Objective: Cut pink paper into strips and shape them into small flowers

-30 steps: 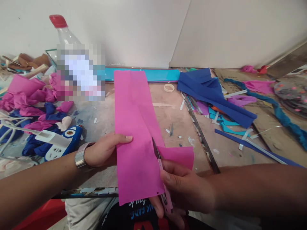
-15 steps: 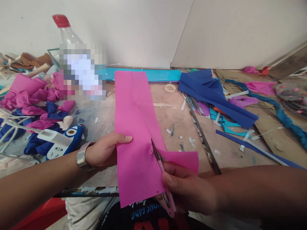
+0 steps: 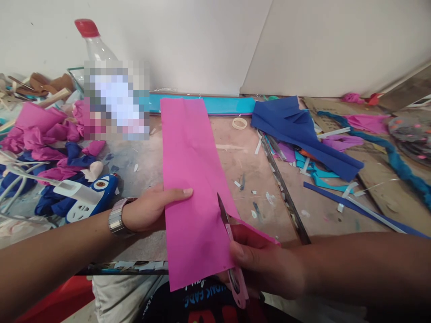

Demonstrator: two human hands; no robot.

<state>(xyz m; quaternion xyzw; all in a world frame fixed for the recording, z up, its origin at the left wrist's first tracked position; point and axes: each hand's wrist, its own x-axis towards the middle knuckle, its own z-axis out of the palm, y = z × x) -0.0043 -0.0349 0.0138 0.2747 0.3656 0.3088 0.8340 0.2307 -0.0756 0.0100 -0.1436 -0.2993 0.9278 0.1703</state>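
Observation:
A long pink paper sheet (image 3: 188, 170) lies lengthwise on the worktable and hangs over its near edge. My left hand (image 3: 151, 208), with a metal watch at the wrist, pinches the sheet's left edge, thumb on top. My right hand (image 3: 266, 264) is closed round the pink handles of small scissors (image 3: 229, 242). The blades sit in a cut running up the sheet's right side. A cut flap of pink paper (image 3: 256, 231) droops over my right hand.
Crumpled pink and blue paper (image 3: 40, 134) and a blue glue gun (image 3: 90, 197) lie at the left. A plastic bottle (image 3: 92, 42) stands at the back left. Folded blue paper (image 3: 299, 130), a tape ring (image 3: 239, 123) and scraps lie to the right.
The scissors have gone further up the sheet. The cut flap on the right has dropped lower over my right hand. My left thumb has slid a little to the right.

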